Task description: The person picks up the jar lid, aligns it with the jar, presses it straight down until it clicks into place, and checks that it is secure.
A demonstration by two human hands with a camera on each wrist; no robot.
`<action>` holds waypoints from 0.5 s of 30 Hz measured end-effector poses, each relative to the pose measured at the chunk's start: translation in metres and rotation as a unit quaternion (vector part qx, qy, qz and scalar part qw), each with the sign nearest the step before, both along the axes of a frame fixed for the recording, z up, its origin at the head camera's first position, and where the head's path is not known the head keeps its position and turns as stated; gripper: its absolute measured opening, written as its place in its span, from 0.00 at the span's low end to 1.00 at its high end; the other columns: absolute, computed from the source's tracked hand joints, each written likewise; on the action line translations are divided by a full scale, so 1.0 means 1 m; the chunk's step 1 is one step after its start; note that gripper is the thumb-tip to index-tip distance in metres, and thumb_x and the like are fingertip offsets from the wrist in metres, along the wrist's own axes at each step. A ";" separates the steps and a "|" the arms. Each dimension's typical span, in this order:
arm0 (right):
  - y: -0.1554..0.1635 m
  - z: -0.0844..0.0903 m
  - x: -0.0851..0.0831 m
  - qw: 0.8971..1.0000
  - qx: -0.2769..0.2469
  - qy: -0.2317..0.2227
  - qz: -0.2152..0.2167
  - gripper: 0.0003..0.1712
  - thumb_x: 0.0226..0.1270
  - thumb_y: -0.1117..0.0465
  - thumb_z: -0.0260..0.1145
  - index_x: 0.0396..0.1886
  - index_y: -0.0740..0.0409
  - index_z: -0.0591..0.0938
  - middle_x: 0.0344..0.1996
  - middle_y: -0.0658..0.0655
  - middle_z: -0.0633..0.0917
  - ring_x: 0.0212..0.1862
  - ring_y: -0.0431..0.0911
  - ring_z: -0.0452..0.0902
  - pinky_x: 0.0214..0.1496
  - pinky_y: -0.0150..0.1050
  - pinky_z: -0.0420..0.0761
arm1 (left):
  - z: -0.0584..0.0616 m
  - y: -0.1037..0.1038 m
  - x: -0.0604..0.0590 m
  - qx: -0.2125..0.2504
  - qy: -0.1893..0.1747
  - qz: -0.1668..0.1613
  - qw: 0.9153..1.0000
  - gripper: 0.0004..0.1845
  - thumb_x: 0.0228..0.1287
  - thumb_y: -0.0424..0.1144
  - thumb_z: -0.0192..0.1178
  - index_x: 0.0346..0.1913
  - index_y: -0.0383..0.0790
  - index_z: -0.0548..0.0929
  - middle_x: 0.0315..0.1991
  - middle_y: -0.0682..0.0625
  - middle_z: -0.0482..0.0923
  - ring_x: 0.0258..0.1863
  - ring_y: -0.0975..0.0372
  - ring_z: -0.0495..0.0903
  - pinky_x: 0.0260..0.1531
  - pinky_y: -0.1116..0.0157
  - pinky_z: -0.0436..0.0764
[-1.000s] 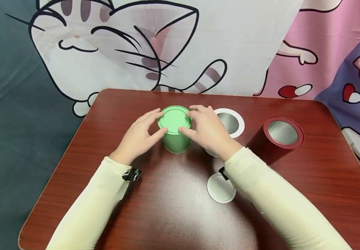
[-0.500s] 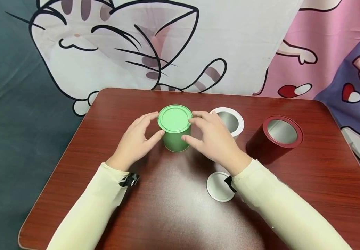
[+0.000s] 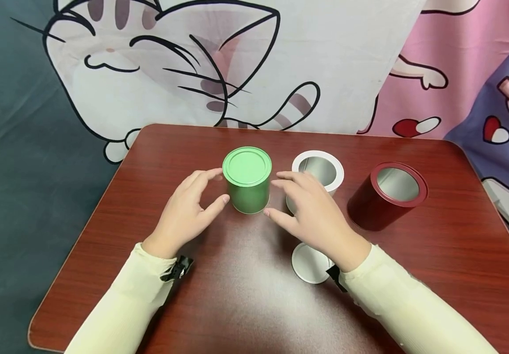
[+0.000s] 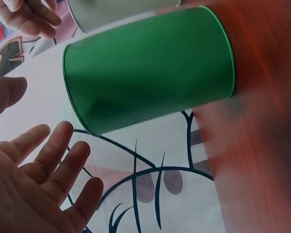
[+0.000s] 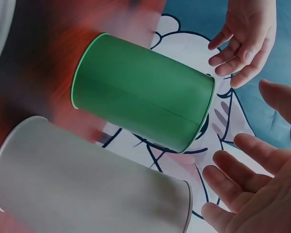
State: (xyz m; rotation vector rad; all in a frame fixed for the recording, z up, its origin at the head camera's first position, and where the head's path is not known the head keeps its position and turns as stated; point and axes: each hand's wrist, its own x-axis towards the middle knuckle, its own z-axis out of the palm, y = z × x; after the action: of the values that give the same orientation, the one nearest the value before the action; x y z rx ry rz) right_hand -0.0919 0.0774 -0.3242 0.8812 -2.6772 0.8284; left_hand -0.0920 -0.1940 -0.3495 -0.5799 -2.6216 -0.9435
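Round silver metal lid at 5 o'clock of green cylindrical tin: near-right edge hidden under right hand and wrist strap. White cylindrical tin: lower wall hidden behind right hand; in left wrist view only a sliver, cut by top edge. Dark red cylindrical tin: inside shows only grey. Reddish-brown wooden table: near edge cut by frame bottom; blurred in both wrist views. Left hand: palm cut by left edge.

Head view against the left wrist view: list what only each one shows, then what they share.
Only the head view shows the red can, open-topped, the loose silver lid on the table, and the green can's lid in place. Only the left wrist view shows the left hand's palm side with spread fingers. Both show the green can, a white can, and both hands off the green can.
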 end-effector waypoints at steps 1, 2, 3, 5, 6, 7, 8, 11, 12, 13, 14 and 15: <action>0.002 -0.001 0.002 1.000 0.000 0.000 -0.001 0.29 0.60 0.48 0.74 0.56 0.61 0.83 0.60 0.59 0.80 0.62 0.55 0.73 0.67 0.51 0.69 | 0.000 0.001 0.001 0.000 0.002 -0.003 1.000 0.27 0.64 0.43 0.67 0.65 0.39 0.76 0.54 0.47 0.80 0.56 0.54 0.77 0.57 0.51 0.74; 0.003 -0.001 0.003 1.000 -0.001 0.000 -0.001 0.29 0.60 0.49 0.75 0.56 0.61 0.83 0.60 0.59 0.80 0.62 0.55 0.73 0.67 0.51 0.69 | -0.001 0.002 0.003 0.000 0.003 -0.006 1.000 0.27 0.64 0.43 0.67 0.64 0.39 0.76 0.53 0.48 0.80 0.56 0.54 0.78 0.57 0.51 0.74; 0.005 -0.002 0.006 1.000 -0.002 0.000 -0.002 0.29 0.60 0.49 0.75 0.56 0.61 0.83 0.60 0.58 0.80 0.62 0.54 0.73 0.67 0.51 0.69 | -0.001 0.004 0.004 -0.001 0.005 -0.010 1.000 0.27 0.63 0.43 0.67 0.64 0.39 0.76 0.52 0.48 0.80 0.55 0.54 0.78 0.56 0.52 0.74; 0.008 -0.002 0.010 1.000 -0.004 -0.002 -0.003 0.30 0.59 0.49 0.75 0.56 0.61 0.83 0.60 0.58 0.80 0.63 0.54 0.73 0.66 0.52 0.70 | -0.003 0.006 0.005 -0.004 0.010 -0.017 1.000 0.27 0.63 0.43 0.68 0.64 0.39 0.77 0.50 0.49 0.81 0.53 0.54 0.78 0.55 0.53 0.75; 0.009 -0.003 0.012 1.000 -0.005 -0.001 -0.003 0.30 0.59 0.49 0.76 0.56 0.61 0.83 0.60 0.57 0.80 0.63 0.53 0.73 0.67 0.52 0.69 | -0.003 0.008 0.006 -0.005 0.010 -0.019 1.000 0.27 0.63 0.43 0.68 0.64 0.39 0.77 0.50 0.49 0.81 0.52 0.54 0.78 0.54 0.54 0.75; 0.010 -0.004 0.014 1.000 -0.006 -0.001 -0.003 0.30 0.58 0.50 0.76 0.56 0.61 0.83 0.60 0.57 0.80 0.63 0.53 0.73 0.68 0.52 0.69 | -0.003 0.009 0.007 -0.007 0.012 -0.021 1.000 0.27 0.63 0.43 0.68 0.64 0.39 0.77 0.49 0.50 0.81 0.51 0.55 0.79 0.54 0.54 0.75; 0.011 -0.004 0.016 1.000 -0.007 0.000 -0.002 0.30 0.58 0.50 0.76 0.56 0.62 0.83 0.60 0.57 0.80 0.64 0.53 0.73 0.69 0.52 0.67 | -0.003 0.010 0.007 -0.009 0.013 -0.023 1.000 0.28 0.63 0.43 0.68 0.64 0.39 0.77 0.49 0.50 0.81 0.51 0.55 0.78 0.54 0.55 0.75; 0.014 -0.007 0.021 1.000 -0.008 0.004 0.002 0.30 0.58 0.50 0.76 0.56 0.62 0.83 0.59 0.58 0.80 0.63 0.53 0.73 0.72 0.53 0.64 | -0.004 0.014 0.010 -0.012 0.012 -0.029 0.999 0.28 0.63 0.44 0.68 0.64 0.39 0.76 0.48 0.50 0.81 0.50 0.56 0.78 0.53 0.56 0.76; 0.014 -0.008 0.022 1.000 -0.008 0.005 0.003 0.29 0.58 0.50 0.76 0.55 0.62 0.83 0.59 0.58 0.80 0.63 0.53 0.74 0.73 0.53 0.63 | -0.004 0.015 0.012 -0.014 0.011 -0.031 0.999 0.28 0.63 0.44 0.68 0.64 0.39 0.76 0.48 0.50 0.81 0.50 0.56 0.78 0.53 0.56 0.76; 0.015 -0.008 0.023 1.000 -0.008 0.005 0.005 0.29 0.58 0.50 0.76 0.55 0.62 0.83 0.59 0.58 0.81 0.63 0.53 0.74 0.74 0.54 0.62 | -0.004 0.017 0.013 -0.016 0.011 -0.034 0.999 0.28 0.63 0.44 0.68 0.64 0.39 0.76 0.49 0.50 0.81 0.50 0.57 0.78 0.52 0.57 0.76; 0.016 -0.009 0.025 1.000 -0.008 0.005 0.005 0.29 0.58 0.50 0.76 0.55 0.62 0.84 0.58 0.59 0.81 0.62 0.53 0.74 0.74 0.54 0.62 | -0.005 0.018 0.013 -0.018 0.010 -0.038 0.999 0.28 0.63 0.45 0.68 0.64 0.39 0.76 0.49 0.51 0.81 0.50 0.57 0.78 0.53 0.57 0.76; 0.017 -0.010 0.026 1.000 -0.007 0.005 0.005 0.29 0.58 0.50 0.76 0.54 0.62 0.84 0.58 0.58 0.81 0.62 0.54 0.74 0.74 0.55 0.62 | -0.006 0.020 0.014 -0.020 0.009 -0.043 0.999 0.28 0.63 0.45 0.68 0.64 0.39 0.77 0.50 0.51 0.81 0.50 0.57 0.78 0.53 0.57 0.75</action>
State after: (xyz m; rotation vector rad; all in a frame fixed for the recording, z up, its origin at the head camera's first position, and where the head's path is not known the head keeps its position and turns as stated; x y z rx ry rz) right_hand -0.0663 0.0941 -0.3343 0.8926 -2.6567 0.8415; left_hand -0.0779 -0.1745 -0.3555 -0.7126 -2.6233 -0.9067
